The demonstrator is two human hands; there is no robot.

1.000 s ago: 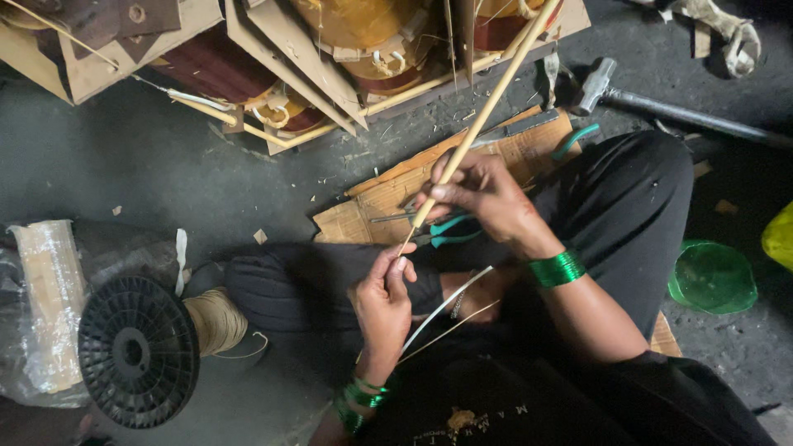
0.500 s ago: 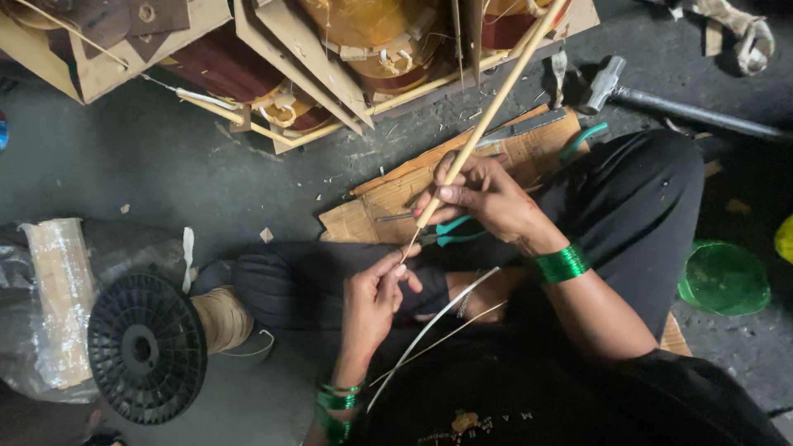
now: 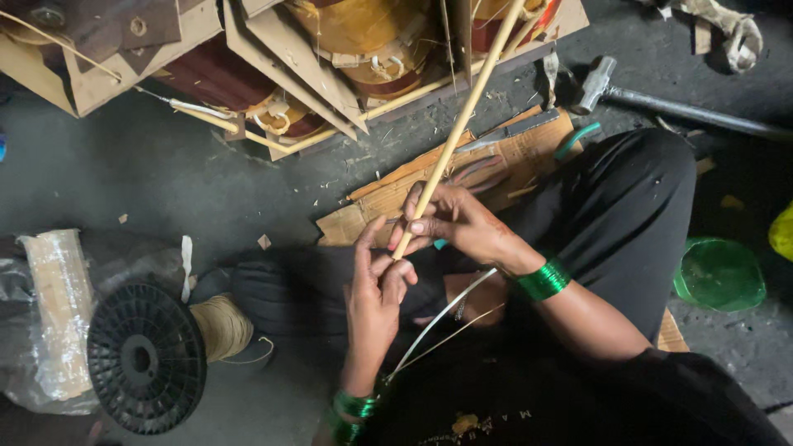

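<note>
Left hand (image 3: 376, 289) pinches the lower tip of the stick (image 3: 462, 124); right hand (image 3: 458, 223) closes around it just above. Thin strips (image 3: 438, 318) trail below. Best to keep both grips close together, the stick steady. Beyond: cardboard (image 3: 496, 157), hammer (image 3: 603, 83).

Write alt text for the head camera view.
Seen from above, a seated person's right hand and left hand hold the lower end of a long tan rod, pale strips trailing below. A black spool and a hammer lie on the floor.
</note>
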